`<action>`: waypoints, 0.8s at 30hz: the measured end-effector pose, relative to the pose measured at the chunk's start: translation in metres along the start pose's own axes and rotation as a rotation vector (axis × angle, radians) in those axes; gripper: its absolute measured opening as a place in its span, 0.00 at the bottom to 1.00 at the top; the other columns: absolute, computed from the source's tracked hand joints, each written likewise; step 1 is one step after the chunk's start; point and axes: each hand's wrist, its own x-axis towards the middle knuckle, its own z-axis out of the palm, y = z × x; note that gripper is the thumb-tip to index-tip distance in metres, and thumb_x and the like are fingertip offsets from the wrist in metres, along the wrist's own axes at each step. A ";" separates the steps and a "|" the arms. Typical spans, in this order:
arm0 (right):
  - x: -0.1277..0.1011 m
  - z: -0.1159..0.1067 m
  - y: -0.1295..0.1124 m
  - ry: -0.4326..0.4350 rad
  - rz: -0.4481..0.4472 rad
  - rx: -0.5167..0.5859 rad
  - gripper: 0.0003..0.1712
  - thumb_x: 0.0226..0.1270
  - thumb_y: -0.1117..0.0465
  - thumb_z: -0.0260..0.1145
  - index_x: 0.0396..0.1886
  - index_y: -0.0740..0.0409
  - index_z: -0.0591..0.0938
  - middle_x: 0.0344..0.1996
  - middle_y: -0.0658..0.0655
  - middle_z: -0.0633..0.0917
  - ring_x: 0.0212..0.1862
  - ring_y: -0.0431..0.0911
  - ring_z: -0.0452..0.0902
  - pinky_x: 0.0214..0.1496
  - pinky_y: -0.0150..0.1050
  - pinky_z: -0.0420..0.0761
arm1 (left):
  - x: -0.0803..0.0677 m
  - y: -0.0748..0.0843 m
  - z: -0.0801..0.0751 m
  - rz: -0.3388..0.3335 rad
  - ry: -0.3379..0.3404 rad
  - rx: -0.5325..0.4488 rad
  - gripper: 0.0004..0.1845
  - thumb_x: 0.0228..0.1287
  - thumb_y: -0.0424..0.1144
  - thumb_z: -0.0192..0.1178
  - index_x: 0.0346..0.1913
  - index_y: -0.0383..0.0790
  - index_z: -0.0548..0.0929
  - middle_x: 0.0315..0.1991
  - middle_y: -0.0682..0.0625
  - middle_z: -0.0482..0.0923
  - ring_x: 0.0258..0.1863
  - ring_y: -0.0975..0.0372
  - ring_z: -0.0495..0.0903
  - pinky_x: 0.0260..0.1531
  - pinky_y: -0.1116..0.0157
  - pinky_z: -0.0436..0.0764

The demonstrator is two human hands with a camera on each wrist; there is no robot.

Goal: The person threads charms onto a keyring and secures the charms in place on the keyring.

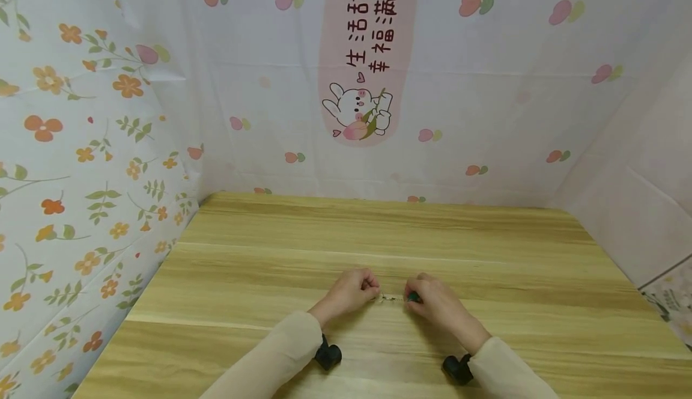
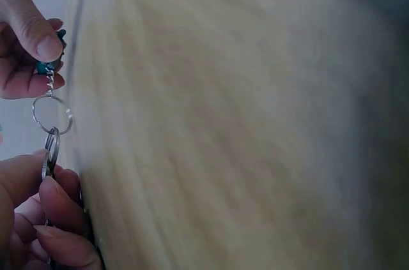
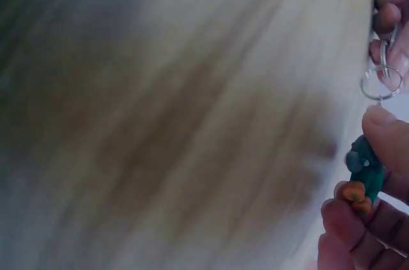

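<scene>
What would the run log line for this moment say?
left hand: pinches key ring | right hand: holds green charm | linked ring between | over wooden table

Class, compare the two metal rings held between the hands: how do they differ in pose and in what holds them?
The upper ring faces the left wrist camera as an open circle; the lower ring shows nearly edge-on. The upper ring hangs by a short chain from the green charm pinched by the right hand; the lower ring is pinched directly by the left hand. Both are thin, silver and linked together above the table.
</scene>
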 end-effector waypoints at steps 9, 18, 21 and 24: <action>0.000 0.003 -0.004 0.028 -0.026 -0.041 0.14 0.49 0.65 0.74 0.30 0.58 0.75 0.26 0.50 0.75 0.28 0.39 0.67 0.27 0.29 0.67 | 0.001 -0.002 0.001 0.072 0.077 0.185 0.07 0.55 0.35 0.67 0.25 0.43 0.79 0.21 0.58 0.71 0.23 0.70 0.65 0.26 0.74 0.66; 0.001 0.005 -0.007 0.005 0.018 -0.050 0.13 0.50 0.63 0.74 0.30 0.57 0.76 0.27 0.50 0.74 0.29 0.40 0.68 0.29 0.31 0.68 | -0.005 -0.002 -0.002 0.038 0.104 0.306 0.09 0.54 0.40 0.69 0.26 0.44 0.78 0.24 0.56 0.71 0.25 0.68 0.66 0.25 0.72 0.64; 0.000 0.005 -0.007 -0.011 0.053 -0.037 0.12 0.52 0.62 0.73 0.33 0.57 0.78 0.29 0.50 0.75 0.30 0.40 0.68 0.30 0.32 0.70 | -0.008 -0.002 -0.005 0.034 0.105 0.337 0.11 0.55 0.42 0.68 0.29 0.42 0.77 0.25 0.55 0.70 0.25 0.67 0.66 0.25 0.71 0.64; -0.002 0.005 -0.006 -0.019 0.090 -0.021 0.11 0.55 0.60 0.71 0.36 0.57 0.79 0.31 0.51 0.76 0.32 0.41 0.69 0.32 0.35 0.72 | -0.012 -0.003 -0.008 0.053 0.119 0.394 0.12 0.55 0.43 0.68 0.30 0.41 0.76 0.25 0.55 0.68 0.23 0.66 0.65 0.24 0.71 0.64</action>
